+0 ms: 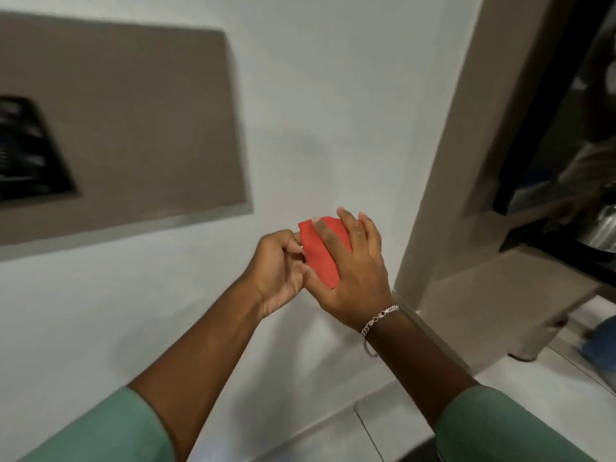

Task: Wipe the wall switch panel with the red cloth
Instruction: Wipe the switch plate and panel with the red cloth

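Observation:
A folded red cloth is held in front of the white wall, low and right of centre. My right hand wraps over it from the right, thumb and fingers across its top. From the left, my left hand pinches the cloth's left edge with curled fingers. The dark switch panel, blurred, sits at the far left inside a brown recessed wall plate. Both hands are well to the right of and below the panel.
A beige door frame or pillar rises at the right. Beyond it are a dark shelf with a metal vessel and a blue object on the floor. Pale floor tiles run along the wall's base.

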{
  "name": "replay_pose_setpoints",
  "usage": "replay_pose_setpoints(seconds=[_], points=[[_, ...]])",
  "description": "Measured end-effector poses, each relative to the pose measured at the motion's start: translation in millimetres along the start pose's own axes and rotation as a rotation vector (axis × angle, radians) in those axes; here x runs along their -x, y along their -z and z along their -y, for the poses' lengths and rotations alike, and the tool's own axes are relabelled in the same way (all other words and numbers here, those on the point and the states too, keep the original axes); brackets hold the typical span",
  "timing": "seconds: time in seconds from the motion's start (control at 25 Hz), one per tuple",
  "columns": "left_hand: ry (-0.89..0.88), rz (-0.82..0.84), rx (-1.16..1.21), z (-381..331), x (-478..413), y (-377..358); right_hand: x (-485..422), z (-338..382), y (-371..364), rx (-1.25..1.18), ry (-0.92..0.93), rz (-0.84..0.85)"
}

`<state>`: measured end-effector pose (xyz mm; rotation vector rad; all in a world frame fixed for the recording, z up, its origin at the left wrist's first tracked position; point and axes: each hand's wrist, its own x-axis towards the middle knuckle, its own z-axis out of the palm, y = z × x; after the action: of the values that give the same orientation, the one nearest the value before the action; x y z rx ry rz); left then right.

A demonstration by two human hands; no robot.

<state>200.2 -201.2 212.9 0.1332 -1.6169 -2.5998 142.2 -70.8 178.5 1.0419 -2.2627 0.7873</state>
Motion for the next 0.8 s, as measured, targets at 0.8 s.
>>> replay_pose_setpoints(seconds=[0.8], points=[[-0.981,-1.002,-1.988,-254.0,229.6,234.6,-107.2,299.9,-65.3,-0.389,0.239,-0.481]])
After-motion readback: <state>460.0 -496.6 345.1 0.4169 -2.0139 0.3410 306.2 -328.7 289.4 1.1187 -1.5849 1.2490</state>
